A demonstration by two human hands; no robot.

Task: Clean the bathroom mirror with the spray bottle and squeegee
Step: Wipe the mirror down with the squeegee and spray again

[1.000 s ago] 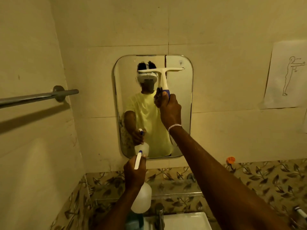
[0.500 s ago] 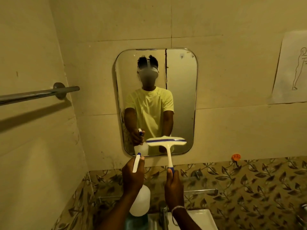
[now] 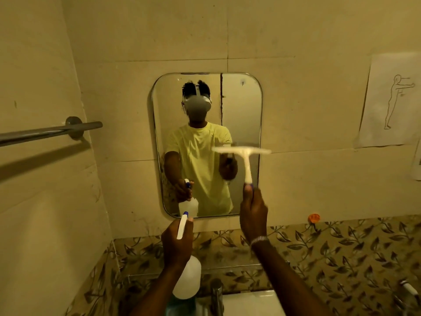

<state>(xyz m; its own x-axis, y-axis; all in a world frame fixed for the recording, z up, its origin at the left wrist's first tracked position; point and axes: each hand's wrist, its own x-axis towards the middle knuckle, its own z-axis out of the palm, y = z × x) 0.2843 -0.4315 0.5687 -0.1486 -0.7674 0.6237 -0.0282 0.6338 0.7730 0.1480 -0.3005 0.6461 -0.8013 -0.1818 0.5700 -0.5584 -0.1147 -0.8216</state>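
My right hand [image 3: 253, 212] grips the light, stiff squeegee [image 3: 242, 153] by its handle — left hand [image 3: 176, 241] wraps the spray bottle [image 3: 187, 278] neck.

There is only the one view, worn on the person's head, facing the tiled wall squarely and tipped a little downward. It stands close: the mirror [image 3: 207, 144] fills the middle, both forearms reach in from the bottom edge, and the basin [image 3: 248, 303] just shows below. The wide lens bows the towel rail [image 3: 50, 132] at left (the headset itself appears reflected in the glass).
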